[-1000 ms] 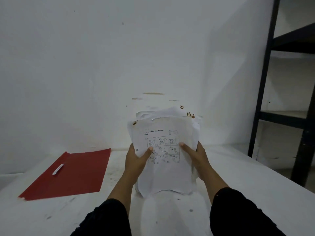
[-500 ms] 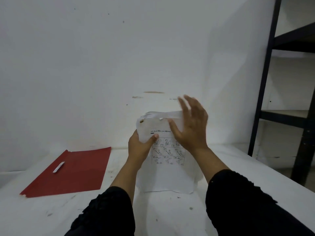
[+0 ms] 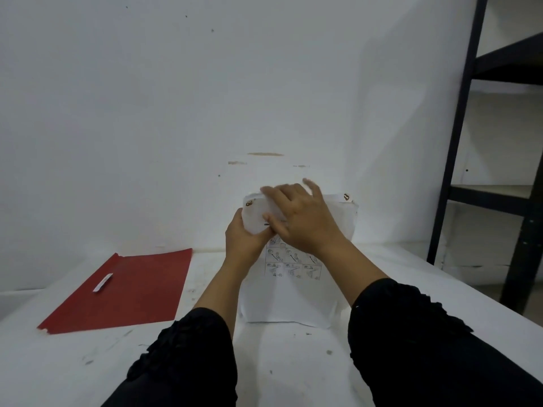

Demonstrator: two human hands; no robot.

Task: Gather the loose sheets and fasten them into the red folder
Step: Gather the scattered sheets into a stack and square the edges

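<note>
A stack of white sheets (image 3: pixel 289 295) with printed diagrams stands upright on its lower edge on the white table (image 3: pixel 88 368). My left hand (image 3: pixel 245 237) grips the stack's upper left edge, thumb on the front sheet. My right hand (image 3: pixel 302 218) lies flat across the top of the stack with straight fingers, pressing the sheets down. The top left corner curls forward. The red folder (image 3: pixel 123 292) lies flat to the left, with a white label strip (image 3: pixel 102 283) on it.
A white wall rises directly behind the table. A black metal shelving unit (image 3: pixel 458 177) stands at the right, past the table's right edge.
My right hand left the stack's right side, rose above it, and now presses down on its top edge. The sheets dropped from held up to standing on the table.
</note>
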